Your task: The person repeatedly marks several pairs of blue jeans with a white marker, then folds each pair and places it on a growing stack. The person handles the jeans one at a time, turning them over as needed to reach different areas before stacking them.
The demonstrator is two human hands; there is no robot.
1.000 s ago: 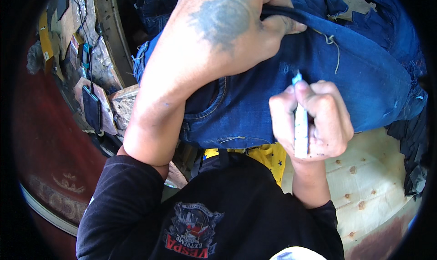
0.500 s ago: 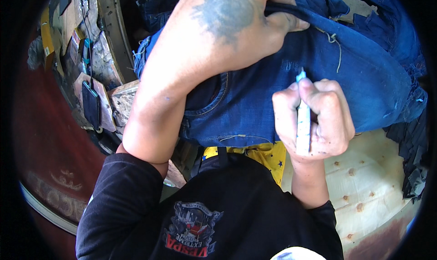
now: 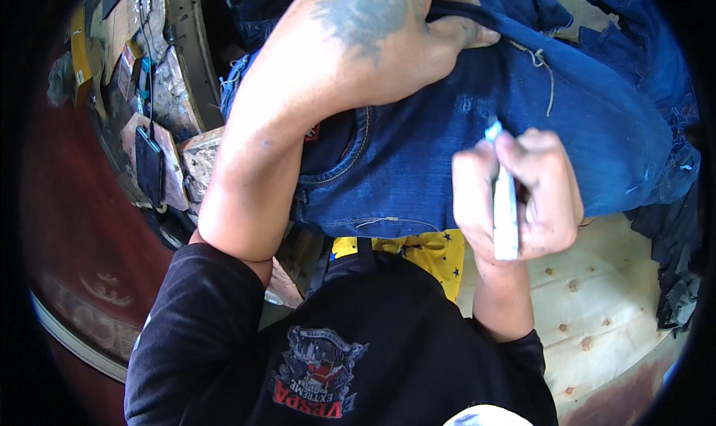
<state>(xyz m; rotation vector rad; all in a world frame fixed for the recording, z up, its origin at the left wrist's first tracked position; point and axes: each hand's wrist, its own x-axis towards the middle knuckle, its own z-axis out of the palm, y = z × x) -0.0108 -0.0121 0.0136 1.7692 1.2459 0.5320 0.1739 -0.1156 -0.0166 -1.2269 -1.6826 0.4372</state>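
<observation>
Blue denim jeans spread across my lap, with a curved, stitched pocket edge showing near my left wrist. My left hand is closed on a fold of the denim at the top, thumb pressed against the cloth. A loose pale thread hangs from the seam beside that thumb. Lower right, my right hand is wrapped round a white pen-shaped tool with a pale blue front end. Its thin tip is blurred and points at a faded, scuffed patch on the denim; whether it touches cannot be told.
On the left, a worn wooden bench holds a phone with a cable and small boxes. More denim is piled at the far right, dark cloth scraps below it. A pale tufted mat lies at the right.
My right hand and the white tool have shifted slightly right, and the tool's tip has dropped a little and blurred. My left hand keeps its hold on the denim fold.
</observation>
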